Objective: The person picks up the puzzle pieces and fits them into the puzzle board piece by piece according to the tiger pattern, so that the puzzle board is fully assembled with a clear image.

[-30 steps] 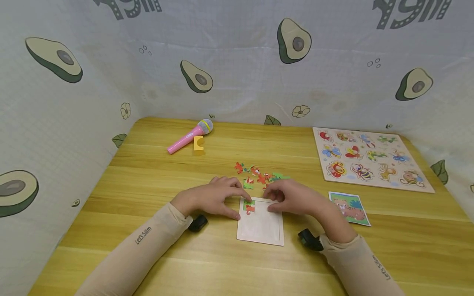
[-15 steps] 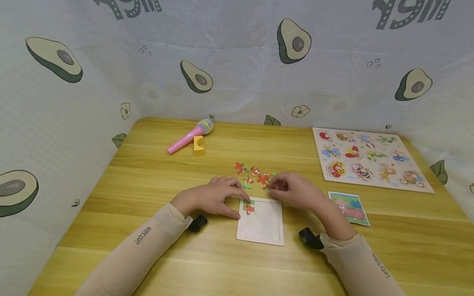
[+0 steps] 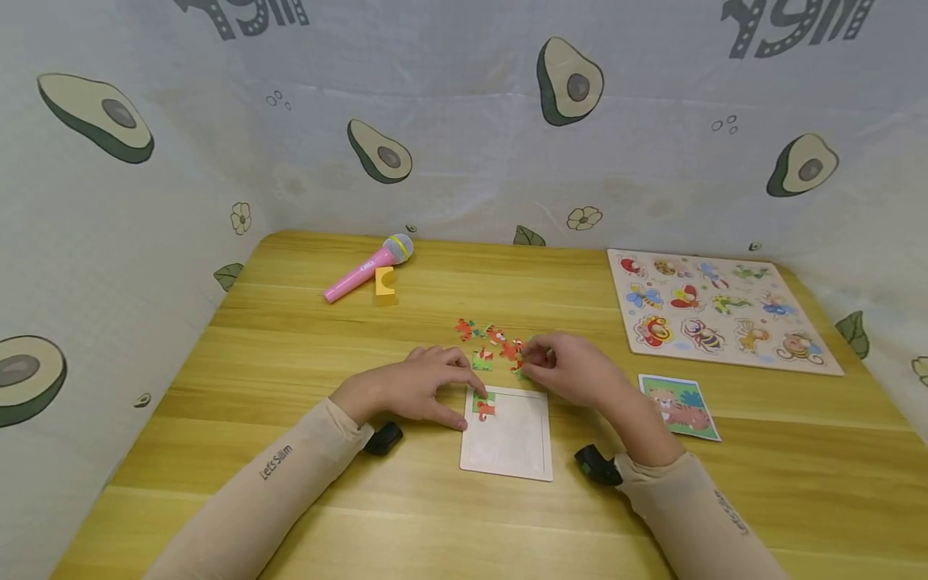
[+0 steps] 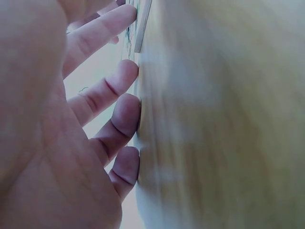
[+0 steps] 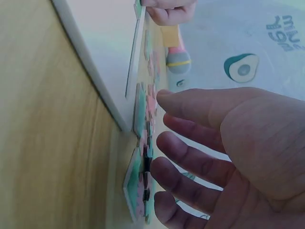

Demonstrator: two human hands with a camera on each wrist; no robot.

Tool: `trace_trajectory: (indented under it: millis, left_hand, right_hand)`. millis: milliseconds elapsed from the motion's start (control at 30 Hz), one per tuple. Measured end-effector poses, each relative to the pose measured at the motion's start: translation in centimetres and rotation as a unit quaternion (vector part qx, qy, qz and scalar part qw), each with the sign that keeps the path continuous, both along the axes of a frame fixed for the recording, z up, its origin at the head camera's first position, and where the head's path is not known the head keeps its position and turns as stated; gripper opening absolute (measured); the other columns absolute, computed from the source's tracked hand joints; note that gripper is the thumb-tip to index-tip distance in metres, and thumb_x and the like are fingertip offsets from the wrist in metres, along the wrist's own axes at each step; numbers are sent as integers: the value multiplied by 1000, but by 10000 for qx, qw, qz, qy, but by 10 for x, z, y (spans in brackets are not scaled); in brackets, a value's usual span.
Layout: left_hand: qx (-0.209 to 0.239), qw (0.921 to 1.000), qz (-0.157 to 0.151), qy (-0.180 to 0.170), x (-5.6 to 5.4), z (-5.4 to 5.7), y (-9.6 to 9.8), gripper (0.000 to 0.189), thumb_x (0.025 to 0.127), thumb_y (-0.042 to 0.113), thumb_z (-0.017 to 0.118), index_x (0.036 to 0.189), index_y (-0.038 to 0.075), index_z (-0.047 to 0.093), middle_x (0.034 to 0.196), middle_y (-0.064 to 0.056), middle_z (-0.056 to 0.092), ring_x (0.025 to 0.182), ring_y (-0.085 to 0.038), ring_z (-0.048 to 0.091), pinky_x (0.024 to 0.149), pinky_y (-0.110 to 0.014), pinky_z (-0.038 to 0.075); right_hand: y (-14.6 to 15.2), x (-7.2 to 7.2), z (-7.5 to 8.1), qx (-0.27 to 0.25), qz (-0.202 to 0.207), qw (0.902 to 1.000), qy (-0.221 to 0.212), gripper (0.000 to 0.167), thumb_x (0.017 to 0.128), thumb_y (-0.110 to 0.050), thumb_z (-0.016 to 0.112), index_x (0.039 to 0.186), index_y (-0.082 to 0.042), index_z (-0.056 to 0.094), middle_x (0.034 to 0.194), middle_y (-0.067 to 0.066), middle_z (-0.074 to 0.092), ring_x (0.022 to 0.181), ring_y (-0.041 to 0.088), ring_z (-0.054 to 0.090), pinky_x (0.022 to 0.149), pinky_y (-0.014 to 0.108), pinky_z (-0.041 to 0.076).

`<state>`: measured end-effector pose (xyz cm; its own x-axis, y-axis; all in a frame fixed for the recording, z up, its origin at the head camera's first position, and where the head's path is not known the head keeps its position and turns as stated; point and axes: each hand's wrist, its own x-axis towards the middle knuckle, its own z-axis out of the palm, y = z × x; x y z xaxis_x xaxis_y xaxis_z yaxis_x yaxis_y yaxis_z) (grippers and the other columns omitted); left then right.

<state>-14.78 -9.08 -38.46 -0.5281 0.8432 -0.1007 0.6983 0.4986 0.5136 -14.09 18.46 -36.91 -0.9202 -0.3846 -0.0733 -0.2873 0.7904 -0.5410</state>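
A pale square puzzle tray (image 3: 507,443) lies before me with an orange-and-green jigsaw piece (image 3: 484,408) in its far left corner. My left hand (image 3: 413,388) rests beside it, index fingertip at that piece and thumb at the tray's left edge. In the left wrist view its fingers (image 4: 126,117) touch down loosely bent. Just beyond the tray, several loose jigsaw pieces (image 3: 482,360) lie in a cluster. My right hand (image 3: 573,370) is over the right end of this cluster, hiding some. The right wrist view shows its fingers (image 5: 190,157) apart, with no piece visible between them.
A picture card (image 3: 681,407) lies right of my right hand. Behind it sits a large wooden insect puzzle board (image 3: 725,310). A pink toy microphone (image 3: 362,274) and a yellow block (image 3: 385,287) are at the back left. Printed cloth hangs behind the table.
My right hand has moved from the tray's far edge out to the loose pieces beyond it. My left hand keeps its place at the tray. The head view has shifted slightly.
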Motion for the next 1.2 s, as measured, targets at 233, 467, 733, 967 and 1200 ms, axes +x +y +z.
trace_trajectory:
  millis: [233,467,733,967,1200]
  left_hand:
    - [15,10000,1,-6,-2,-4,-1,46,88,51,75,129,32,65,126,7,50,121,-16,43,106,-44,26]
    - [-9,10000,47,-62,-2,-4,-2,44,88,50,75,127,33,65,127,7,50,123,-16,43,106,-45,25]
    - [-27,9999,77,-63,-3,-4,-1,43,88,50,75,127,34,64,127,9,49,122,-15,43,107,-43,25]
    - [95,9999,58,-117,-2,-3,-1,44,88,51,75,126,32,65,126,8,50,121,-16,43,106,-45,25]
    - [20,9999,92,-133,-2,-4,-1,44,87,52,75,126,34,64,126,10,50,122,-14,42,108,-43,24]
  right_hand:
    - [-12,-16,7,328,-126,9993,-109,30,95,-21,72,119,-4,71,90,4,64,75,18,56,68,36,48]
    - [-29,-33,6,474,-259,9984,-165,38,95,-27,72,126,-6,70,95,6,64,68,17,56,61,32,47]
    - [-40,-41,3,525,-490,9971,-258,39,93,-32,74,123,-7,71,96,5,65,75,20,56,68,35,48]
    - [-41,-42,1,539,-540,9967,-261,37,92,-32,76,119,-8,74,99,6,67,83,21,59,75,38,51]
    - [-37,-45,-3,499,-405,9978,-139,35,91,-31,77,116,-7,75,94,3,67,81,20,58,74,36,50]
